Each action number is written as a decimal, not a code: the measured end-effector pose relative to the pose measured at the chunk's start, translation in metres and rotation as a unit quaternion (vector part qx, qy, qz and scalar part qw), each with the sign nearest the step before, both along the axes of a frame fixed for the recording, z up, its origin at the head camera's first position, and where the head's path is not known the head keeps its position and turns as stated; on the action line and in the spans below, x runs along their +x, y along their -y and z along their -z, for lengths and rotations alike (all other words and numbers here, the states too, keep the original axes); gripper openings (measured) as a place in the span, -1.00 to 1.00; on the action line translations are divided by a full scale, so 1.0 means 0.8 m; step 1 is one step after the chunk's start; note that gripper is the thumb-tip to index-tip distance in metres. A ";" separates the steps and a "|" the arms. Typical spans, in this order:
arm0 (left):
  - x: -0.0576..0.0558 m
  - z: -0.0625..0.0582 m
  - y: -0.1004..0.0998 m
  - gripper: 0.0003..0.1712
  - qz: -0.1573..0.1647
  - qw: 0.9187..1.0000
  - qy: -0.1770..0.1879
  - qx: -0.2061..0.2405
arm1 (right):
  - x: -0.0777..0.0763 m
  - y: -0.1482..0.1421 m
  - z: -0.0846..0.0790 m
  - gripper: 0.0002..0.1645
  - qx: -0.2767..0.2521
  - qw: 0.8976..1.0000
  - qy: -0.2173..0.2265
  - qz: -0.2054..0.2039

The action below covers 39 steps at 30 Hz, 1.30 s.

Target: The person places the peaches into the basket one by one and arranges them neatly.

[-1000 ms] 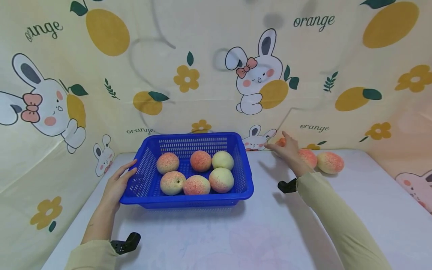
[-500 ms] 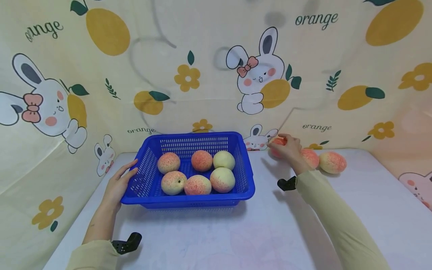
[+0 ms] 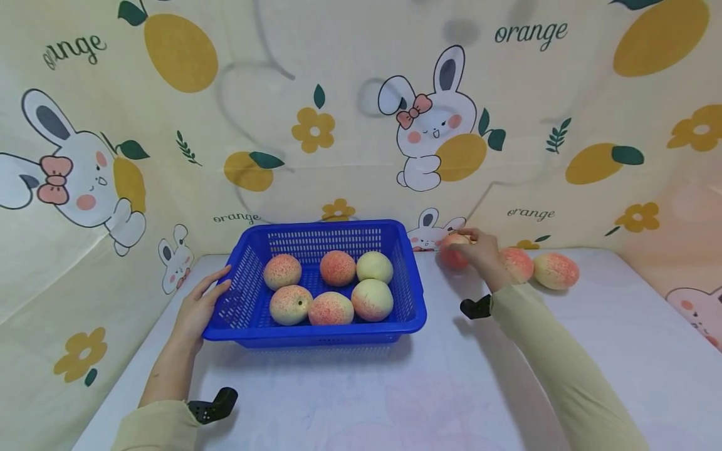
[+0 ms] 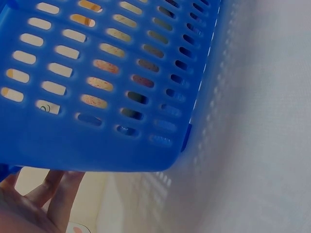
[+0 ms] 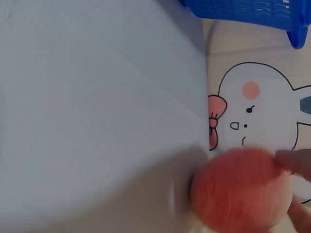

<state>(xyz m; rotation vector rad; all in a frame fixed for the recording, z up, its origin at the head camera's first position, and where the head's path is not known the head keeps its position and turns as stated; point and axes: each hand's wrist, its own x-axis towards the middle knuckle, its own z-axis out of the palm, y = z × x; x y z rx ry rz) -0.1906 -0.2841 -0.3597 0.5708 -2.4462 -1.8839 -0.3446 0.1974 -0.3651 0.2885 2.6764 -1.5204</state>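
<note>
A blue plastic basket (image 3: 316, 333) with slotted walls stands left of centre on the table. Several peaches (image 3: 331, 309), some rosy and some pale, lie inside it. My left hand (image 3: 192, 316) holds the basket by its left rim, the thumb hidden beneath; the left wrist view shows fingers (image 4: 65, 196) passing behind the rim. Near the back edge, my right hand (image 3: 482, 255) grips a reddish peach (image 3: 453, 252) between thumb and fingers. In the right wrist view this peach (image 5: 242, 191) is large and slightly blurred, with fingertips on its side.
Behind and right of my right hand sit two more peaches, a pink one (image 3: 519, 263) partly hidden and a yellow-pink one (image 3: 556, 271). A printed cloth backdrop (image 3: 350, 144) rises along the back edge of the white table (image 3: 316, 401).
My right hand has come down round the reddish peach and drawn it slightly left, towards the basket. The left hand keeps its hold on the rim.
</note>
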 end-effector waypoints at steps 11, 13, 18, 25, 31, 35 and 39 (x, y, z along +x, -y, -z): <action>0.000 0.001 -0.001 -0.32 0.000 1.000 0.005 -0.005 | -0.001 0.001 0.018 -0.16 -0.019 0.997 -0.021 -0.070; -0.001 0.000 -0.001 -0.32 0.000 1.000 0.007 -0.004 | 0.001 0.000 0.018 -0.17 -0.026 0.997 -0.019 -0.066; -0.001 -0.001 -0.001 -0.32 0.001 1.000 0.010 -0.002 | 0.004 -0.001 0.015 -0.15 -0.046 0.998 -0.014 -0.052; 0.000 0.000 0.000 -0.31 0.000 1.000 0.006 -0.008 | 0.007 0.002 -0.001 -0.18 -0.053 0.996 -0.040 -0.058; 0.001 0.001 0.000 -0.31 0.000 1.000 0.007 -0.013 | 0.008 0.007 -0.012 -0.19 -0.057 0.994 -0.064 -0.064; 0.001 0.001 -0.001 -0.31 0.003 1.000 0.008 -0.012 | 0.009 0.011 -0.020 -0.17 -0.057 0.993 -0.077 -0.064; 0.002 0.001 -0.001 -0.30 0.007 1.000 0.011 -0.010 | 0.009 0.013 -0.026 -0.17 -0.058 0.993 -0.085 -0.063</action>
